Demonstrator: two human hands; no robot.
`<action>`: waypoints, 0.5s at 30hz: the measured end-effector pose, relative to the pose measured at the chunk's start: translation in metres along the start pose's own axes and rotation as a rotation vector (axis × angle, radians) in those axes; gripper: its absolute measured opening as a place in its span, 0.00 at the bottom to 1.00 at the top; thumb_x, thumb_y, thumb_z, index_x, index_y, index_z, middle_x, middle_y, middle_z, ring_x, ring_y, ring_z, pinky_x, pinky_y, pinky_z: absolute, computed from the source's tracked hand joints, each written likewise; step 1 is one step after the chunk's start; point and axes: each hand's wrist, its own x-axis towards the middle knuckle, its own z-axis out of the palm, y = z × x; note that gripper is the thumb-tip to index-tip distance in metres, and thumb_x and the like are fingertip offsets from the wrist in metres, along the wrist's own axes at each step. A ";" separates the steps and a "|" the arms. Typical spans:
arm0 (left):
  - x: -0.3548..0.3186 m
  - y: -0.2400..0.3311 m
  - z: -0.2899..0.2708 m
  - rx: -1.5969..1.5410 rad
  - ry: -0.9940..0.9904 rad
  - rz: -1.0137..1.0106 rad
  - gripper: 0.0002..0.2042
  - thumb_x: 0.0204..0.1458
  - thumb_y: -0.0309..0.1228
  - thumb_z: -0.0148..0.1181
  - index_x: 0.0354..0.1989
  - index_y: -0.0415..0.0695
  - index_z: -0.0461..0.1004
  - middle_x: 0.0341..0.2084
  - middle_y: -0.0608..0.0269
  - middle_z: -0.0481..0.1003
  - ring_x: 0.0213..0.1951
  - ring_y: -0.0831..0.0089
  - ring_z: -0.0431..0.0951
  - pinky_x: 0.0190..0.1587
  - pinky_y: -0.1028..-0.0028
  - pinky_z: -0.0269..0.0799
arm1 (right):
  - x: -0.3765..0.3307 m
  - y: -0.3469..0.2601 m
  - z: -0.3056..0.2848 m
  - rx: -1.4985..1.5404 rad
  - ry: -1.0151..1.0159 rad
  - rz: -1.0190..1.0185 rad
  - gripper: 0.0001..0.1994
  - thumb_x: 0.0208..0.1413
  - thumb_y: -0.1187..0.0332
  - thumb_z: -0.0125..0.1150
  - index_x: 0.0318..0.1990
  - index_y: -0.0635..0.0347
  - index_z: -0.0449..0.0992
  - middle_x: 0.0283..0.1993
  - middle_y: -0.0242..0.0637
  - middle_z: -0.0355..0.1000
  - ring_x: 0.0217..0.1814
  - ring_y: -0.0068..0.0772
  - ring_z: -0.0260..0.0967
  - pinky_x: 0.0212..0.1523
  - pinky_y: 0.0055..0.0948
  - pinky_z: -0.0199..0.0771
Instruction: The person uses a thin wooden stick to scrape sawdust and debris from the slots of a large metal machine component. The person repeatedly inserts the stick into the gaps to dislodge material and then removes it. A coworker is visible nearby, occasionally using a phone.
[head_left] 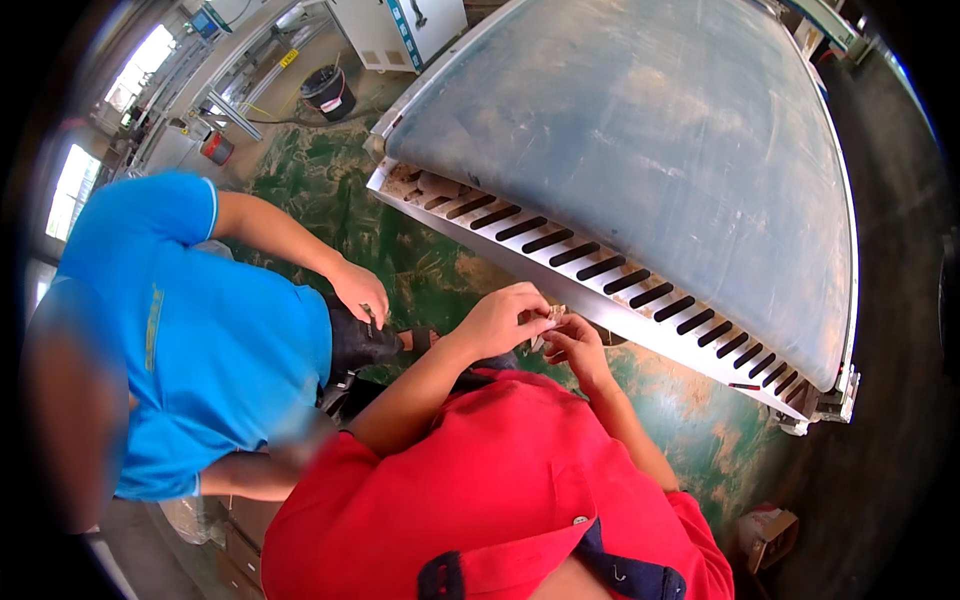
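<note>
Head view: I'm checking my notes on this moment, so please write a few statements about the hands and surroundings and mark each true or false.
1. The left hand and right hand pinch a small pale piece between them. True.
2. The slotted metal rail edges a bright yellow table. False: the machine bed is worn blue-grey.
3. A person in a blue shirt is at the left. True.
4. The wearer's shirt is green. False: it is red.
5. A black bucket stands on the floor. True.

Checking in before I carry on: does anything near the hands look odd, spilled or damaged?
Brown debris lies heaped in the slotted grille's left end, clogging those slots. The green floor is worn through in patches. The small pale piece looks intact.
</note>
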 end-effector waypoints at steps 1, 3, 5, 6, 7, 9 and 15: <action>0.007 -0.003 -0.001 -0.005 -0.026 -0.002 0.08 0.49 0.30 0.61 0.31 0.38 0.74 0.30 0.59 0.72 0.33 0.64 0.74 0.36 0.71 0.69 | 0.003 -0.001 -0.002 0.001 0.008 0.004 0.08 0.55 0.74 0.57 0.42 0.61 0.71 0.34 0.33 0.73 0.28 0.23 0.70 0.27 0.22 0.71; 0.021 -0.012 -0.003 -0.015 -0.092 -0.006 0.08 0.49 0.30 0.61 0.31 0.38 0.74 0.31 0.59 0.72 0.34 0.64 0.74 0.37 0.71 0.69 | 0.011 -0.004 -0.009 -0.040 0.026 0.022 0.07 0.55 0.75 0.56 0.42 0.62 0.71 0.34 0.34 0.73 0.28 0.24 0.70 0.27 0.22 0.71; 0.036 -0.024 -0.009 -0.026 -0.164 -0.010 0.08 0.48 0.31 0.61 0.32 0.39 0.75 0.31 0.58 0.73 0.34 0.62 0.74 0.37 0.70 0.69 | 0.021 -0.012 -0.012 -0.098 0.030 0.032 0.07 0.55 0.75 0.56 0.41 0.62 0.71 0.34 0.34 0.73 0.28 0.24 0.70 0.28 0.23 0.71; 0.044 -0.029 -0.012 0.001 -0.184 0.026 0.09 0.48 0.32 0.62 0.32 0.39 0.75 0.31 0.58 0.73 0.35 0.61 0.74 0.39 0.69 0.70 | 0.028 -0.016 -0.014 -0.119 0.029 0.039 0.07 0.55 0.75 0.55 0.41 0.62 0.71 0.34 0.34 0.73 0.28 0.23 0.69 0.29 0.22 0.71; 0.052 -0.034 -0.017 -0.008 -0.199 0.023 0.09 0.48 0.32 0.62 0.32 0.39 0.75 0.31 0.57 0.73 0.35 0.61 0.74 0.39 0.69 0.70 | 0.035 -0.021 -0.013 -0.157 0.037 0.037 0.06 0.55 0.75 0.55 0.41 0.63 0.71 0.34 0.34 0.73 0.28 0.23 0.69 0.29 0.22 0.71; 0.067 -0.043 -0.029 -0.023 -0.223 0.019 0.09 0.48 0.32 0.62 0.32 0.39 0.75 0.30 0.57 0.73 0.35 0.60 0.74 0.39 0.68 0.69 | 0.050 -0.037 -0.007 -0.236 0.045 0.029 0.06 0.55 0.74 0.55 0.40 0.63 0.71 0.33 0.33 0.73 0.29 0.22 0.68 0.30 0.22 0.71; 0.090 -0.079 -0.086 -0.163 -0.260 -0.059 0.08 0.48 0.32 0.63 0.31 0.40 0.76 0.29 0.60 0.73 0.34 0.64 0.74 0.38 0.69 0.69 | 0.099 -0.074 0.016 -0.344 -0.102 0.076 0.09 0.56 0.73 0.55 0.44 0.62 0.70 0.34 0.32 0.72 0.33 0.21 0.69 0.34 0.21 0.70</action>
